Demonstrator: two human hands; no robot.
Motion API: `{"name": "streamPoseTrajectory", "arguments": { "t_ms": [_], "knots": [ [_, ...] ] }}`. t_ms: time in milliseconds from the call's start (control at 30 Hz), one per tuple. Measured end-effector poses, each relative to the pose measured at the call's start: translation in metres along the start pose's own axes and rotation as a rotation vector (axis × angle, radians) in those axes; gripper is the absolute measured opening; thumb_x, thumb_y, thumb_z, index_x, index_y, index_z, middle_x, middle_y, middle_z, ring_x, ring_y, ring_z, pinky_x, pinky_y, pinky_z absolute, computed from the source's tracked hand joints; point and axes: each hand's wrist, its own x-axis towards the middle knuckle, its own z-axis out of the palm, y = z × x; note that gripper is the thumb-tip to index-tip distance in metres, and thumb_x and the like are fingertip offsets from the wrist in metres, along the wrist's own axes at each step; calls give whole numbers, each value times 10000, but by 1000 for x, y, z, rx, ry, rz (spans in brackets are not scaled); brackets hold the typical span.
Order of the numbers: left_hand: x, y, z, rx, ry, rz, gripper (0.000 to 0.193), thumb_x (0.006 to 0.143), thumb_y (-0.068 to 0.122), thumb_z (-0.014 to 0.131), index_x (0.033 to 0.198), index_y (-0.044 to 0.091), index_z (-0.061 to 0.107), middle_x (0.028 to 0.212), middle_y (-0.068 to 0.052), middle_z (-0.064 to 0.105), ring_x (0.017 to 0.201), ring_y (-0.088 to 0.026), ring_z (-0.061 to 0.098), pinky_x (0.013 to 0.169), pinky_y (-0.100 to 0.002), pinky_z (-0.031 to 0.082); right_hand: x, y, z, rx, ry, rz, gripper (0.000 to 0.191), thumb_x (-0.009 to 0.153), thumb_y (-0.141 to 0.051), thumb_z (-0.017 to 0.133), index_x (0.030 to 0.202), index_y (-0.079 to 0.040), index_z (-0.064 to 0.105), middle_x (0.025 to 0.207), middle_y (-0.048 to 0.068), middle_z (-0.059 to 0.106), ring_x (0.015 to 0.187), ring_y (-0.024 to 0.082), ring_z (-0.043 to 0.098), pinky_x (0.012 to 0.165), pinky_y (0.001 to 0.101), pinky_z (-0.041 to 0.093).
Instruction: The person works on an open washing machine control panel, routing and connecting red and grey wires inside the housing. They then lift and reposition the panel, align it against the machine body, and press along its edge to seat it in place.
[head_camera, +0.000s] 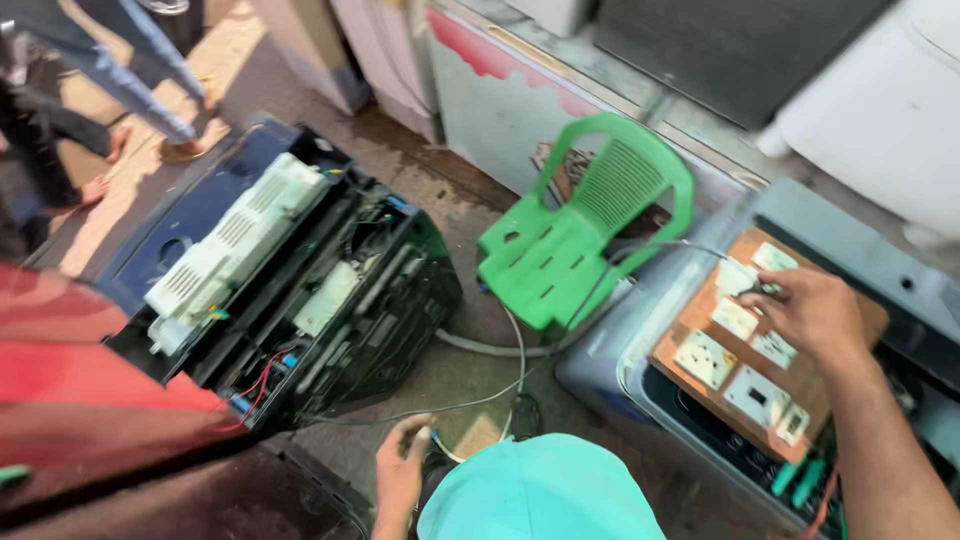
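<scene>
Right hand (812, 312) extended, fingers curled, pinching a plug (752, 289) on the wooden socket board (700, 310). Left hand (400, 468) low, loosely closed around thin wires (470, 402).

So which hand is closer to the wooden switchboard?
Right. The right hand rests on the switchboard, fingers at its sockets. The left hand is down by the cables on the ground.

Green slatted plastic chair (565, 235), brown wooden board (700, 310) with white sockets (705, 358), teal cap (540, 495)
</scene>
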Motion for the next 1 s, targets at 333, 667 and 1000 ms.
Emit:
{"name": "streamPoseTrajectory", "arguments": {
  "t_ms": [333,667,1000],
  "knots": [
    [-31,-73,33,472,-143,-359,336,882,113,738,1200,8,756,1009,-124,832,924,-149,782,883,-302,578,13,49,-5,-62,-239,32,421,770,-266,870,1150,-112,776,1149,127,745,1059,331,695,939,428,554],
    [-28,-68,33,537,-275,-427,330,907,111,695,1230,50,724,1069,-82,833,973,-120,760,908,-298,586,22,27,6,-282,-315,-113,399,815,-324,818,1168,-143,769,1079,105,733,1096,305,686,971,440,550],
    [-57,-68,-1,567,-135,-527,302,948,220,654,1223,128,737,1036,-110,818,976,-173,776,898,-327,577,0,21,52,-348,-136,-139,298,849,-248,801,1121,-129,782,1136,108,739,1015,357,706,848,480,568]
  ]
}}
